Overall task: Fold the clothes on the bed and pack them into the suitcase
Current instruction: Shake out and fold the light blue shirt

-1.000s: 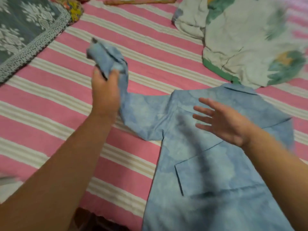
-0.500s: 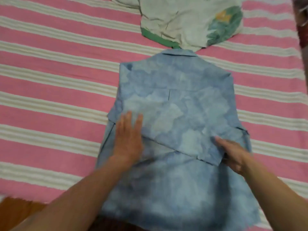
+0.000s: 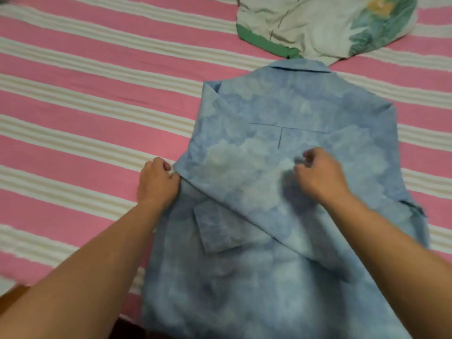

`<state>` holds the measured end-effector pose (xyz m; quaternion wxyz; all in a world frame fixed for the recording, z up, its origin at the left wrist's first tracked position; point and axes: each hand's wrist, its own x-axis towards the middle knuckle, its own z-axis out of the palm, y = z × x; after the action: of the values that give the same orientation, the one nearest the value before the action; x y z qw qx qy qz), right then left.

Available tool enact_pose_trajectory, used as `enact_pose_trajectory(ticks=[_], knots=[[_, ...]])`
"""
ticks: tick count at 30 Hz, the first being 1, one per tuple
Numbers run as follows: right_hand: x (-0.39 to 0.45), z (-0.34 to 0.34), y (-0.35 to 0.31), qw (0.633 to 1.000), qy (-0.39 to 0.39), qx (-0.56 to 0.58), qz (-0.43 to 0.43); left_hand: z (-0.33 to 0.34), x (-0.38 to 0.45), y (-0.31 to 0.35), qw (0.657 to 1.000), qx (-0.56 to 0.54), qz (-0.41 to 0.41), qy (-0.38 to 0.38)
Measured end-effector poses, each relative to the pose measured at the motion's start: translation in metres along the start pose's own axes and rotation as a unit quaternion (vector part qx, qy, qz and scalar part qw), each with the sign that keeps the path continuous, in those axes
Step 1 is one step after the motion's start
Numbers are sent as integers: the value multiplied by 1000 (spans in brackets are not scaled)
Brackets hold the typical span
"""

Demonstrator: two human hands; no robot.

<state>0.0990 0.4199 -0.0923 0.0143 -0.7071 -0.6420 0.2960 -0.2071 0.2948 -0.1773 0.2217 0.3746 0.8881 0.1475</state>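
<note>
A light blue mottled shirt [image 3: 281, 133] lies back-up on the pink and cream striped bed [image 3: 85, 106], collar pointing away from me. Its sleeves are folded across the back. My left hand [image 3: 156, 182] pinches the shirt's left edge where the folded sleeve bends. My right hand [image 3: 320, 174] sits on the middle of the folded sleeve with fingers curled into the cloth; blur hides the exact grip. No suitcase is in view.
A white garment [image 3: 318, 25] with a green hem and a leafy print lies crumpled just beyond the shirt's collar. The bed's near edge and a strip of brown floor [image 3: 14, 292] show at the lower left.
One second ago my left hand held the left sleeve up; the sleeve now lies folded across the back. Since half a second ago my left hand slid to the shirt's left edge, my right hand to the middle.
</note>
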Motion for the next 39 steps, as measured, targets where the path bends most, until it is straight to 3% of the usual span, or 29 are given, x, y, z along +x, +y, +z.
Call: enact_pose_trajectory(ticks=[5, 9, 14, 17, 22, 25, 30, 34, 36, 38, 39], knots=[[81, 49, -161, 983, -42, -10, -178, 7, 19, -5, 996, -18, 84, 27], [125, 80, -240, 978, -66, -36, -197, 20, 21, -23, 991, -92, 92, 40], [154, 113, -274, 978, -33, 0, -206, 18, 26, -29, 980, -199, 14, 13], [159, 137, -270, 981, -32, 29, -189, 11, 25, -29, 970, -243, 8, -20], [148, 148, -256, 978, -36, 86, -186, -1, 40, -43, 921, -358, -21, -155], [119, 123, -217, 982, -27, 21, -184, -4, 43, -41, 930, -325, -5, -172], [62, 63, -87, 990, -34, -108, -82, 3, 35, -17, 985, -110, 15, -131], [31, 46, -29, 972, -49, -193, -129, 4, 39, -13, 995, -63, 25, -79], [38, 39, -18, 960, 30, -209, -182, -2, 40, -17, 996, -26, 76, -26], [54, 23, -23, 964, 152, -131, -175, -5, 39, -20, 987, 29, 152, 36], [63, 16, -26, 971, 165, -83, -153, -5, 38, -22, 983, 49, 167, 51]])
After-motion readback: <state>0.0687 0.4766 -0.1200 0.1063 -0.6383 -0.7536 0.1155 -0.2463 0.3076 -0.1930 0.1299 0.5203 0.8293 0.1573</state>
